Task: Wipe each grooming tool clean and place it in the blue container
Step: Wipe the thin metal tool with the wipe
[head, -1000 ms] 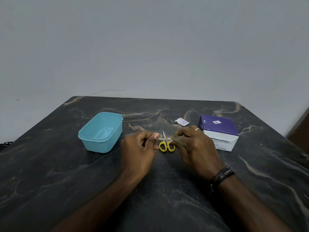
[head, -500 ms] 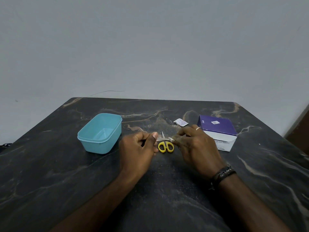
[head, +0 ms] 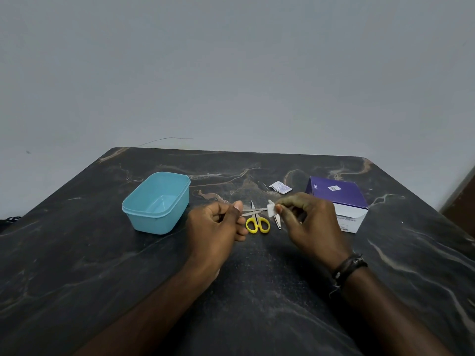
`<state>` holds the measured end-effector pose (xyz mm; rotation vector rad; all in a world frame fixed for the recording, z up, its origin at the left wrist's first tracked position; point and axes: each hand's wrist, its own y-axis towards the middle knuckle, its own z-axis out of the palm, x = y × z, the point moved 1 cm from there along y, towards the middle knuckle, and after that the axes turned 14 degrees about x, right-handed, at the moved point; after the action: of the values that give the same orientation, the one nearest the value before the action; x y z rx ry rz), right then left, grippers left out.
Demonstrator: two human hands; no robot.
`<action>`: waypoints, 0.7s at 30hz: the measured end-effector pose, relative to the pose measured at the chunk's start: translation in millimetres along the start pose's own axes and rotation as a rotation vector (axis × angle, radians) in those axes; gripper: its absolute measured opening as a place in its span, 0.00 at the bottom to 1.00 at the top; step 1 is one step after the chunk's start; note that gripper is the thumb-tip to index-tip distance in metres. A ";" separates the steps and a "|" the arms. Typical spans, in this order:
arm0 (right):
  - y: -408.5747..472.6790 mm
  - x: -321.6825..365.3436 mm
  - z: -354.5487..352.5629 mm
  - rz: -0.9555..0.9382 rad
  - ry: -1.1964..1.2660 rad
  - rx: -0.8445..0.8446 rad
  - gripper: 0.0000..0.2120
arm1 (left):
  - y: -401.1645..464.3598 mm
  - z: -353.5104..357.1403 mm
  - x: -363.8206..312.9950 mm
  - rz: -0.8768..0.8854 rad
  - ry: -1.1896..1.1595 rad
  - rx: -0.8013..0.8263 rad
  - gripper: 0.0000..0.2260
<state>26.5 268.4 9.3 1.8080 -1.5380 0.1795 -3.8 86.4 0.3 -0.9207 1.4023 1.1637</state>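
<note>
Both forearms come in from the near edge over the dark marbled bench; black wristband on the right wrist. Left hand above the bench, fingers curled, thumb and forefinger pinching one end of a thin metal tool, looks like tweezers, can't tell for sure. Tool runs roughly level toward the right hand. Right grip: thumb and fingertips pinched on a small white wipe, folded around the tool's other end. So the tool is held in the air between both hands, not on the bench and not in the container. Just under and behind it, small scissors lie flat on the bench, yellow handles toward the person, blades closed and pointing away. Just right of the scissors, another slim metal tool lies on the bench, partly hidden by the right hand; can't tell what kind. Left of the hands sits the blue container, lid off, nothing visible inside. Right, behind the right hand, a purple and white box, its near side partly covered by the hand. Further back, between container and box, a torn white sachet lies flat. Plain grey wall behind the bench.
</note>
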 end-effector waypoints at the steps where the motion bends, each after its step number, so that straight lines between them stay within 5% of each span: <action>1: -0.2 0.3 1.4 0.019 0.015 0.010 0.04 | -0.3 0.6 0.2 -0.001 0.002 0.006 0.09; 9: 0.1 4.5 3.6 0.036 0.113 0.071 0.04 | -0.8 1.0 -0.3 -0.004 0.010 0.016 0.09; 21: -3.3 13.3 16.8 -0.235 -0.019 0.044 0.06 | -1.8 3.4 3.1 -0.013 0.057 0.032 0.10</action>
<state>27.3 247.6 3.1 2.0130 -1.3297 0.0845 -1.7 89.4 -3.0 -0.9455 1.4547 1.1102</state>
